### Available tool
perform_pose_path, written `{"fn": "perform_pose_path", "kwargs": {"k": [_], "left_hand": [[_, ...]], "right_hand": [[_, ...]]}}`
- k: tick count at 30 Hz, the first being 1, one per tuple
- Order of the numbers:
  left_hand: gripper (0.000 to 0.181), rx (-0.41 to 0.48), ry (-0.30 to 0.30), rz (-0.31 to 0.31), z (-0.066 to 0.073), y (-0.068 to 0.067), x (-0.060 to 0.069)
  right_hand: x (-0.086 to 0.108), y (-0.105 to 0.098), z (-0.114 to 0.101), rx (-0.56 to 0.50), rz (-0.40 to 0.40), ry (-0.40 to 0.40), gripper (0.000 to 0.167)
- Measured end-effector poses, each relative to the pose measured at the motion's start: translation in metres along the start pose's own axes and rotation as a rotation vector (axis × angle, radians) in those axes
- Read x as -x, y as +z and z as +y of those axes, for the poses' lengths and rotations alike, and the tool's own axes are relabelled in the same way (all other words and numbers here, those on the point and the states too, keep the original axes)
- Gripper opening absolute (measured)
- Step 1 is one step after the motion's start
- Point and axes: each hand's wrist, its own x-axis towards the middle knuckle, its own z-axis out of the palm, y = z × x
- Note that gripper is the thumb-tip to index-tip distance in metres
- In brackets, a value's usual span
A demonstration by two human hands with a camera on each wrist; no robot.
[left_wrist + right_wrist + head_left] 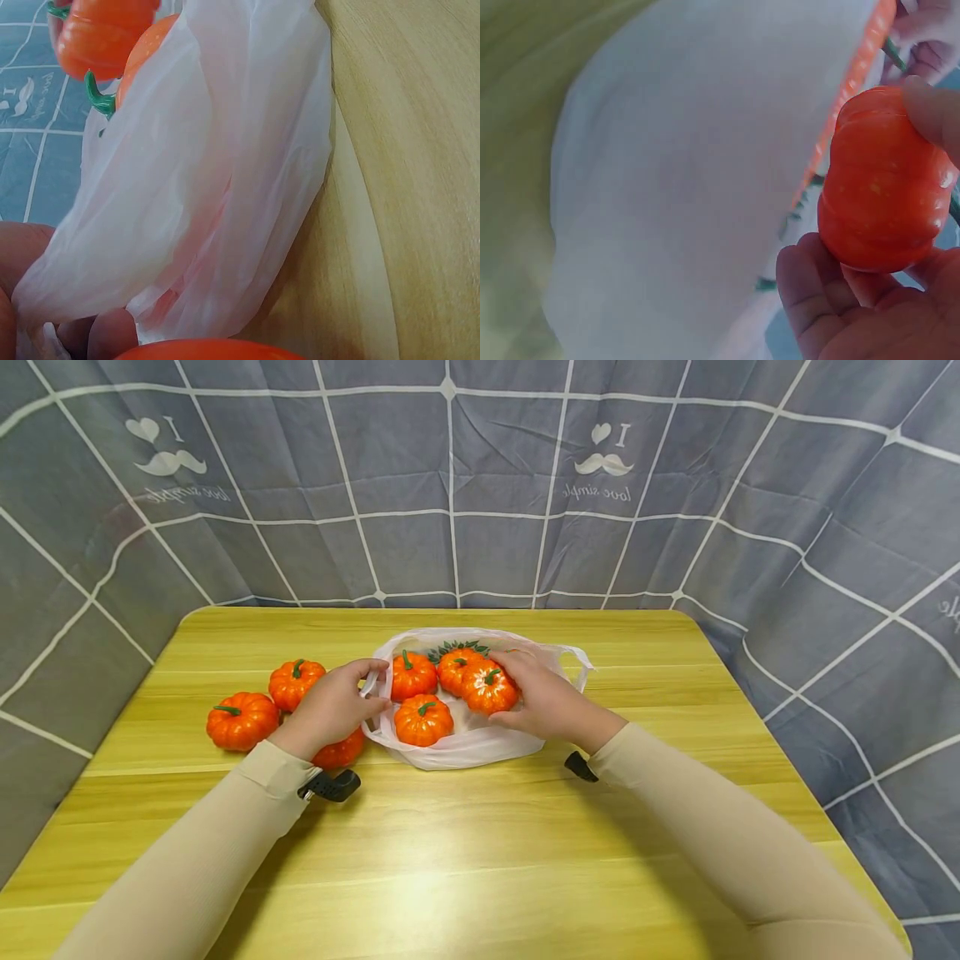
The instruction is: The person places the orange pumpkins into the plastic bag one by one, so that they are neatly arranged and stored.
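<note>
Above the bag (pixel 491 752), toward its right side: pumpkin (pixel 489 693) gripped between thumb and fingers of right hand (pixel 542 695), lying just left of that palm. Left hand (pixel 330 703) pinches bag's left rim, nearer the loose pumpkins (pixel 242 721) on the surface (pixel 450 852).

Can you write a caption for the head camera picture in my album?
Left hand gripping a white plastic bag, right hand holding a glossy orange pumpkin over it.

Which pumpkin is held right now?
The rightmost pumpkin, gripped by the right hand. The other pumpkins lie in the bag or on the table.
</note>
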Motion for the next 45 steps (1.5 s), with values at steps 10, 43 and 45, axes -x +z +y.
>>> {"fn": "perform_pose_path", "kwargs": {"k": [10,43,45], "left_hand": [[0.065,-0.013,0.000,0.003,0.000,0.000,0.000],[0.066,0.016,-0.009,-0.018,-0.001,0.000,0.000],[0.066,0.019,-0.011,-0.022,-0.001,0.000,0.000]], "right_hand": [[-0.003,0.021,0.000,0.025,-0.107,0.067,0.097],[-0.004,0.033,0.001,0.088,-0.214,0.100,0.095],[-0.003,0.033,0.001,0.085,-0.222,0.096,0.095]]}}
